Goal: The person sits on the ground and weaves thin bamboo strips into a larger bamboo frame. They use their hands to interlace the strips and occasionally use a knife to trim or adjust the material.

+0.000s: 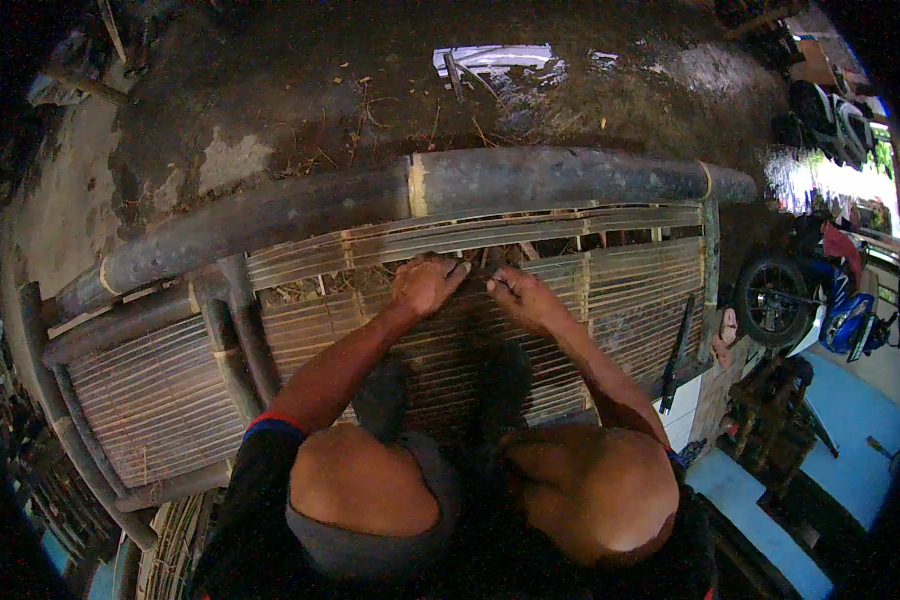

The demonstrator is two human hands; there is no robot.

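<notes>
A long bamboo frame with a bed of thin, pale slats spreads out in front of me. Over a gap near its far side, my left hand has its fingers closed, thumb toward the right. Close by, my right hand pinches with thumb and forefinger, a little apart from the left. Whatever lies between the fingertips is too small and dark to make out. Both forearms reach across the slats, and my bent knees show below them.
A dark, short bar lies on the slats at the right. Thick bamboo posts cross the left part. Beyond the frame is a dirt floor with scattered twigs. A blue motorbike and a wooden stand are at the right.
</notes>
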